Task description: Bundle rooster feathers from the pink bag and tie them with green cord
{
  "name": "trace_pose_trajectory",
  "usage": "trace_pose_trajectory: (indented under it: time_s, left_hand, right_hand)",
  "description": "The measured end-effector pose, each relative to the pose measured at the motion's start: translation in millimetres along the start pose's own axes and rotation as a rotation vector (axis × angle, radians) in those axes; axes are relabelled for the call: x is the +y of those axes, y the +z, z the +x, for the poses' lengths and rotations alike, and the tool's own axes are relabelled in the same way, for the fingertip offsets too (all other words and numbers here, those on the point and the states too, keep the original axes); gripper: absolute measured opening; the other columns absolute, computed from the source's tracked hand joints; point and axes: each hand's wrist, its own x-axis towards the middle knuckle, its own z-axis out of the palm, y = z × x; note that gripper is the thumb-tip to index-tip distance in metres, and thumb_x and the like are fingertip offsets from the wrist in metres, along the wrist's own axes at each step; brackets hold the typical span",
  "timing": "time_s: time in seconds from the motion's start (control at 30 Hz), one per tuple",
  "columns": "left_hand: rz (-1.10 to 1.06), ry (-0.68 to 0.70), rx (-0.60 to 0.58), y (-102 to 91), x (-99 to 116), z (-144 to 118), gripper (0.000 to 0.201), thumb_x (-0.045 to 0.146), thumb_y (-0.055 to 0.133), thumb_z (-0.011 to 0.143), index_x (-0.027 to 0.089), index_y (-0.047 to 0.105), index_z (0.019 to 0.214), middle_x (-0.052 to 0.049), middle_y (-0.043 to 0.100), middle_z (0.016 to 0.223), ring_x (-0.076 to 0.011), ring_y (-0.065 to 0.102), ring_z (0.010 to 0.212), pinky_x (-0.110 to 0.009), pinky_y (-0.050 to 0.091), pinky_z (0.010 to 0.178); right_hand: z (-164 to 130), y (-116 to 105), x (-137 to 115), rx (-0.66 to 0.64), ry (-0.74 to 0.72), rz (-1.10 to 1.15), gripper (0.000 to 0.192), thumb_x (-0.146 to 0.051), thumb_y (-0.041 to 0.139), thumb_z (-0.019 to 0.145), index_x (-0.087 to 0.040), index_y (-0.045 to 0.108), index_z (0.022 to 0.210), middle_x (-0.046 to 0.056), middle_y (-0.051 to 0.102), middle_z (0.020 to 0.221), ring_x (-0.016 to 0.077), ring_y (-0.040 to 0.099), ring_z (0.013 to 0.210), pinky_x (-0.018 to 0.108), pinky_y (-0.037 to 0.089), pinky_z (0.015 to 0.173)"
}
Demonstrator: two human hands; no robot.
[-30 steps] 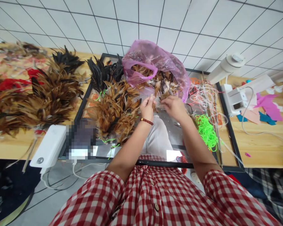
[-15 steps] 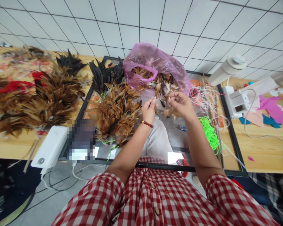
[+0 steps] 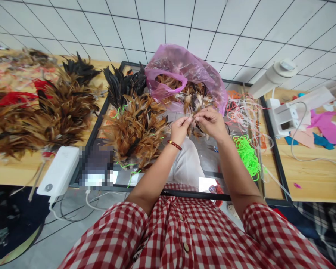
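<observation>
Both hands have drawn together since half a second back, when they worked a little apart; now the left hand (image 3: pixel 180 129) and right hand (image 3: pixel 210 122) meet fingertip to fingertip at mid-frame, just in front of the pink plastic bag (image 3: pixel 184 71) at upper centre. Largest first: the black-framed mirror (image 3: pixel 268 123) they work over lies flat, brown feather bundles (image 3: pixel 137 129) heaped on its left part, neon green cord (image 3: pixel 248 157) tangled to the right. Pinched between both sets of fingers is a small tuft of brown feathers (image 3: pixel 194 129), hanging just below the knuckles; both grips look closed on it. My read: near weightless, soft, easily crushed or blown, the vanes slippery — best held at the stiff quill ends, lightly. A beaded bracelet (image 3: pixel 174 145) sits on the left wrist.
</observation>
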Motion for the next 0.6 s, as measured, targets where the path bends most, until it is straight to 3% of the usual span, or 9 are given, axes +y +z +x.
trace_pose_trajectory:
  time_s: [0.1,0.23,0.33,0.4,0.47,0.6]
  left_hand:
    - [-0.009,-0.044,-0.067,-0.2,-0.7,-1.6,0.026,0.043,0.086,0.072,0.018,0.078,0.077,-0.001,0.072,0.065,-0.0112,0.062,0.058,-0.025,0.049,0.063]
    - [0.056,0.013,-0.11,-2.4,-0.9,0.0,0.029,0.045,0.087,0.071,0.018,0.077,0.072,0.002,0.068,0.06,-0.008,0.058,0.057,-0.022,0.046,0.062]
    - [0.057,0.042,-0.075,-2.5,0.3,2.2,0.026,0.041,0.087,0.073,0.017,0.077,0.071,0.002,0.066,0.058,-0.0075,0.057,0.057,-0.021,0.047,0.064]
    - [0.005,0.043,0.007,-1.5,1.7,3.2,0.024,0.039,0.086,0.075,0.017,0.076,0.072,0.003,0.064,0.056,-0.0069,0.057,0.056,-0.021,0.047,0.065]
    - [-0.055,0.027,0.081,-0.1,3.3,3.9,0.024,0.038,0.085,0.076,0.017,0.074,0.073,0.004,0.062,0.055,-0.0061,0.057,0.054,-0.02,0.047,0.063]
    - [-0.134,-0.014,0.138,1.7,5.5,4.9,0.027,0.039,0.085,0.076,0.017,0.071,0.074,0.006,0.058,0.054,-0.005,0.056,0.053,-0.019,0.048,0.062]
  right_hand:
    - [-2.5,7.8,-0.5,0.073,0.006,-0.042,0.01,-0.026,0.071,0.085,-0.027,0.08,0.082,0.004,0.07,0.083,0.0214,0.065,0.087,0.04,0.053,0.088]
    - [-3.4,15.8,2.5,0.133,0.002,-0.171,0.011,-0.024,0.068,0.085,-0.024,0.079,0.084,0.004,0.071,0.085,0.0211,0.065,0.088,0.039,0.052,0.087]
    - [-1.7,11.6,3.1,0.174,0.022,-0.312,0.013,-0.023,0.068,0.084,-0.021,0.079,0.092,0.006,0.073,0.09,0.0206,0.064,0.086,0.036,0.051,0.083]
    - [-1.0,4.6,0.3,0.101,0.1,-0.454,0.016,-0.023,0.068,0.084,-0.019,0.079,0.094,0.007,0.074,0.091,0.0205,0.065,0.083,0.034,0.05,0.079]
    - [-1.6,-1.3,-5.1,-0.066,0.225,-0.597,0.016,-0.027,0.067,0.086,-0.018,0.08,0.09,0.008,0.076,0.088,0.0208,0.065,0.08,0.032,0.046,0.074]
    - [-4.9,1.1,-16.9,-0.307,0.402,-0.785,0.027,-0.044,0.069,0.086,-0.02,0.081,0.086,0.009,0.078,0.085,0.0223,0.068,0.078,0.031,0.039,0.065]
